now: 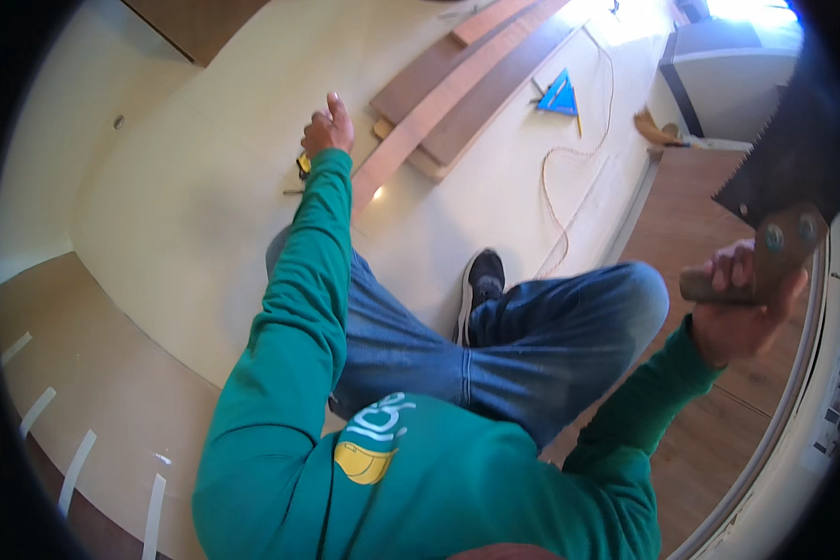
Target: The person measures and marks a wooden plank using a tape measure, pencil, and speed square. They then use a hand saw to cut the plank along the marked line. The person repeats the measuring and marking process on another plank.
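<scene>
Handsaw (793, 140), dark-bladed: right hand (745, 325) wraps brown wooden handle (711, 287), likely to clear blue jeans (569, 322); left hand (327, 131) part-curled, grip unclear.

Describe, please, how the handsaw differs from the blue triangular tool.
The handsaw is gripped in the right hand, while the blue triangular tool lies on the pale floor. The handsaw has a dark, toothed blade and a brown handle; the blue triangular tool is bright blue and shows no such handle. Both are in the right half of the picture.
</scene>
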The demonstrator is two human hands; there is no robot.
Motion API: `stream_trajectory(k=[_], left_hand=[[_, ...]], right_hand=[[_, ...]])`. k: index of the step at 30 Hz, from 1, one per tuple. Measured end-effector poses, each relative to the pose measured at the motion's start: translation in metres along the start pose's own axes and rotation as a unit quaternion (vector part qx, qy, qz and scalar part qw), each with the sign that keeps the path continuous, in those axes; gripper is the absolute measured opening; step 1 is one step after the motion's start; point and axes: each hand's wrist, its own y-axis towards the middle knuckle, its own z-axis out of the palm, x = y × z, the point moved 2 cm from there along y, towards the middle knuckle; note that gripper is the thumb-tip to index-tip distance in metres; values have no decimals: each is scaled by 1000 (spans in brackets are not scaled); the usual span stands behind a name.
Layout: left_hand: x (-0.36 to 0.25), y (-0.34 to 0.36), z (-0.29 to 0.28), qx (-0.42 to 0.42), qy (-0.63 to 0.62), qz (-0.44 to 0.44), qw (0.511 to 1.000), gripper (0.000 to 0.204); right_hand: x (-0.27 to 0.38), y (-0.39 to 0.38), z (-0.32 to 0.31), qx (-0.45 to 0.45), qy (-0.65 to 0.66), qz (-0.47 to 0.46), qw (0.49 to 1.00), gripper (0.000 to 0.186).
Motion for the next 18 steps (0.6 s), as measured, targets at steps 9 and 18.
stream_trajectory(k=[9,18], left_hand=[[13,7,26,165,187,93,964,85],[-2,-12,27,144,193,115,964,93]], right_hand=[[19,11,-47,-150,-130,-93,976,56],[113,4,-116,-152,-218,-216,939,60]])
